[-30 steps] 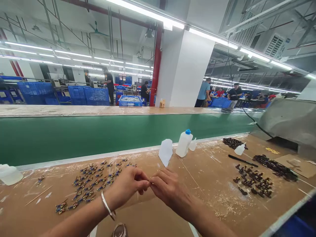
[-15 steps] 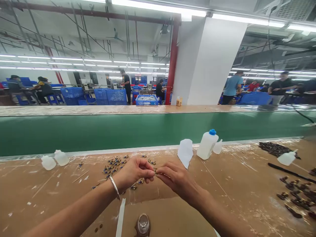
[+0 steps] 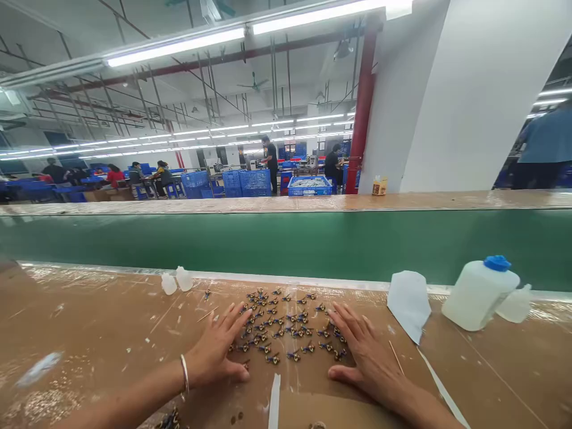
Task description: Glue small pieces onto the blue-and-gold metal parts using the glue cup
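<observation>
Many small blue-and-gold pieces (image 3: 292, 330) lie spread on the brown covered table between my two hands. My left hand (image 3: 218, 345) rests at their left side with fingers spread, its fingertips at the outermost pieces and a silver bangle on its wrist. On the right, my right hand (image 3: 366, 354) lies with its fingers stretched out, touching or nearly touching the edge of the group. Neither hand holds anything. Some pieces are partly covered by the fingers. A thin wooden stick (image 3: 396, 357) lies by my right hand.
Two small white bottles (image 3: 176, 280) stand at left. To the right are a white paper sheet (image 3: 409, 304), a large blue-capped bottle (image 3: 480, 295) and a smaller bottle (image 3: 515, 304). A green conveyor belt (image 3: 268, 241) runs behind the table. Several people work farther back.
My hands were pinched together over a small piece; now they are apart, with fingers spread beside the group. The piece is out of my fingers. The view has swung left.
</observation>
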`<state>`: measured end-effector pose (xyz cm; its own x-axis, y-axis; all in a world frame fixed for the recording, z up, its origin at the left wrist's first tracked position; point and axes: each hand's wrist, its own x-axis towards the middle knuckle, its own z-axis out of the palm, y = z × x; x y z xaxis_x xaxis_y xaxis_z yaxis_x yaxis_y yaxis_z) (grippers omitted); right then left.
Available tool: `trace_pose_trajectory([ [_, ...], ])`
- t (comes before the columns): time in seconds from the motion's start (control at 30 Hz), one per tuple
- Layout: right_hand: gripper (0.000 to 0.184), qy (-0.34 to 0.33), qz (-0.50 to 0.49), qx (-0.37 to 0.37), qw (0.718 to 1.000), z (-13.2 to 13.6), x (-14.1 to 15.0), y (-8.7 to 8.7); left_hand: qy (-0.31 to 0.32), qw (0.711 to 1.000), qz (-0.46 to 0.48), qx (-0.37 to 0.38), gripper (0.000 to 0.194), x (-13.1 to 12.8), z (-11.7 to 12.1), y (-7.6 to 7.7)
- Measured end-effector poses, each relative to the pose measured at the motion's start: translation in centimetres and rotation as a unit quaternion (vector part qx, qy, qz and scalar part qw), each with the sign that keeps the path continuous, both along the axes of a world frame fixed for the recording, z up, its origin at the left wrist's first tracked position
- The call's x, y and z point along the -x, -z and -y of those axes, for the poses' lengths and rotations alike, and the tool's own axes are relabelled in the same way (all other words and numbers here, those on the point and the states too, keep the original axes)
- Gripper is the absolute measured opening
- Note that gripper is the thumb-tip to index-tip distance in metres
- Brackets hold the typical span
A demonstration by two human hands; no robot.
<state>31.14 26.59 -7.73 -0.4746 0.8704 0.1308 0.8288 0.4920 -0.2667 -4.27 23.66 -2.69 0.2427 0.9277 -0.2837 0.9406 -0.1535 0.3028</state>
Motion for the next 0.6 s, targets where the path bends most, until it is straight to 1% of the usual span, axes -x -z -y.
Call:
trace_pose_trajectory([
  [0.07,0.100,0.021,0.031,0.040,0.999,0.0,0.3,0.2,-0.028,0.999,-0.033,0.009,0.109,-0.3,0.6,0.9],
  [0.13,0.104,0.032,0.057,0.070,0.995,-0.1,0.7,0.2,-0.056,0.998,-0.036,0.014,0.108,-1.2,0.6,1.6],
  [0.27,0.108,0.034,0.086,0.101,0.991,-0.3,1.8,-0.1,-0.081,0.997,-0.010,0.003,0.109,-3.3,-1.0,2.5],
  [0.33,0.109,0.029,0.090,0.108,0.990,-0.4,2.5,-0.2,-0.080,0.997,0.003,-0.010,0.109,-4.2,-2.2,2.8],
  [0.47,0.106,0.021,0.085,0.111,0.990,-0.9,4.1,-0.5,-0.057,0.997,0.035,-0.034,0.105,-6.1,-4.7,3.4],
  [0.6,0.102,0.025,0.073,0.111,0.991,-2.1,5.9,-0.9,-0.016,0.995,0.079,-0.053,0.096,-8.1,-6.9,3.3],
])
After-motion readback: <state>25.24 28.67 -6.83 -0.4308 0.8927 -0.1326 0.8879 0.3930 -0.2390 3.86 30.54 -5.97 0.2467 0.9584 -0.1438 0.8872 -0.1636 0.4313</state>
